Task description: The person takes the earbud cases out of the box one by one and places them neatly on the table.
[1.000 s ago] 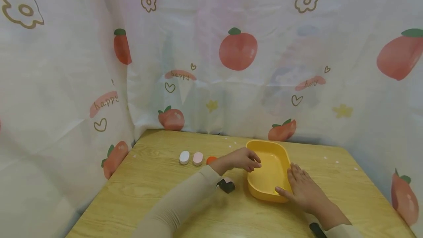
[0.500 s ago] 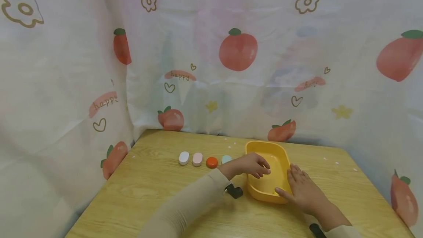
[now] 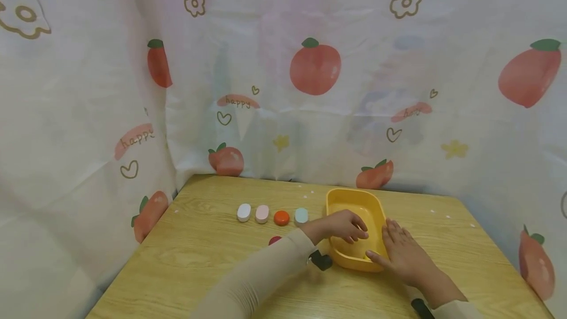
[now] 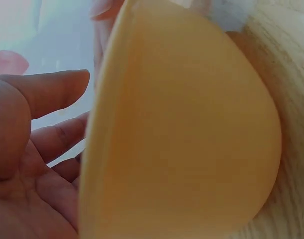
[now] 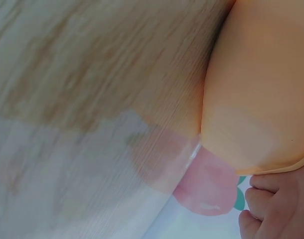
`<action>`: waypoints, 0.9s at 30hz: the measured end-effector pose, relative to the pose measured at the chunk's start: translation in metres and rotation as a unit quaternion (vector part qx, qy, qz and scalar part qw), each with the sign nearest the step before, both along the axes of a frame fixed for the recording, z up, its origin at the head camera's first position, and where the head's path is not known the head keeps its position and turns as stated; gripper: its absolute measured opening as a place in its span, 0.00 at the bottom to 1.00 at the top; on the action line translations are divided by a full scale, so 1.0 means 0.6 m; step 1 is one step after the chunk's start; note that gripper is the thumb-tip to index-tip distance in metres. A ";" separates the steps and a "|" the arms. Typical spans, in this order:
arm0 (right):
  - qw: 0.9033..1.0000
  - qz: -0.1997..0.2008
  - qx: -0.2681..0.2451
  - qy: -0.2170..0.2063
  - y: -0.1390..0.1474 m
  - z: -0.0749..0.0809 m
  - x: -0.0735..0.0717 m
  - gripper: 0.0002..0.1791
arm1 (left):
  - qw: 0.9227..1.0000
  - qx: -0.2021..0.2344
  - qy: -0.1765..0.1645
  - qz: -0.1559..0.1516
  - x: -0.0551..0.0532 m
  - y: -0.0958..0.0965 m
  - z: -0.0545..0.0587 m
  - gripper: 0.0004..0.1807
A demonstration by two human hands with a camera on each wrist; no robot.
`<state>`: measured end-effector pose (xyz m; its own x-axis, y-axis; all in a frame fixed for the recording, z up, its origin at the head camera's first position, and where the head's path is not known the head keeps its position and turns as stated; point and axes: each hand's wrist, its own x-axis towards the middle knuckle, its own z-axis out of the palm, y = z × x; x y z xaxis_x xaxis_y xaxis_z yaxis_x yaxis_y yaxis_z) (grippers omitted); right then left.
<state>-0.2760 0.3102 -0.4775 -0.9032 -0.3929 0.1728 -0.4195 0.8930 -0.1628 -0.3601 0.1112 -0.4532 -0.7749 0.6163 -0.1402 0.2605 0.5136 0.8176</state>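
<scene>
A yellow box point(image 3: 354, 262), open at the top with rounded corners, sits on the wooden table. Inside its opening hovers my left hand point(image 3: 345, 225), its fingers loosely bent and holding nothing. In the left wrist view, the left thumb and fingers point(image 4: 57, 94) stand apart beside the tall yellow wall point(image 4: 192, 124). Along the box's right side lies my right hand point(image 3: 407, 257), fingers straight against the outer wall and thumb over the near rim. The right wrist view is filled by the box's outer side point(image 5: 261, 89) and the table.
Left of the box, a row of small oval pieces runs white point(image 3: 243, 212), pink point(image 3: 262, 214), orange-red point(image 3: 281, 218) and mint point(image 3: 301, 216). A magenta piece point(image 3: 275, 240) is partly hidden by the left sleeve point(image 3: 266, 272). A printed curtain point(image 3: 266, 63) hangs behind the table.
My left hand has shifted right and a little nearer, further over the box. The mint and magenta pieces have come into view from behind the arm. My right hand stays against the box.
</scene>
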 end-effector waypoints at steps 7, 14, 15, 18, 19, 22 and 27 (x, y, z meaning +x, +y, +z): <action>1.000 -0.001 0.001 -0.003 -0.001 0.000 -0.001 0.52 | 1.000 -0.013 0.002 0.014 0.007 0.015 -0.010 0.13; 1.000 -0.004 -0.001 -0.003 -0.002 -0.002 0.000 0.53 | 0.999 -0.014 -0.007 0.037 0.013 0.027 -0.015 0.15; 1.000 -0.004 0.000 -0.002 -0.002 -0.002 0.000 0.52 | 0.999 -0.019 -0.008 0.039 0.013 0.029 -0.015 0.15; 1.000 -0.004 -0.001 0.000 -0.002 0.000 0.002 0.52 | 0.998 -0.026 -0.022 0.048 0.013 0.036 -0.016 0.16; 1.000 -0.003 -0.001 0.001 -0.002 0.000 0.002 0.52 | 0.998 -0.027 -0.028 0.051 0.013 0.038 -0.017 0.17; 1.000 -0.003 -0.003 0.000 -0.002 0.002 0.003 0.52 | 0.997 -0.034 -0.037 0.065 0.014 0.046 -0.022 0.18; 1.000 -0.004 -0.006 0.000 -0.001 0.000 0.002 0.52 | 0.994 -0.063 -0.036 0.083 0.017 0.057 -0.034 0.20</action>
<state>-0.2749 0.3093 -0.4773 -0.9061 -0.3836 0.1783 -0.4127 0.8942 -0.1737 -0.3500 0.1456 -0.4736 -0.8493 0.4555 -0.2669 0.1068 0.6433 0.7581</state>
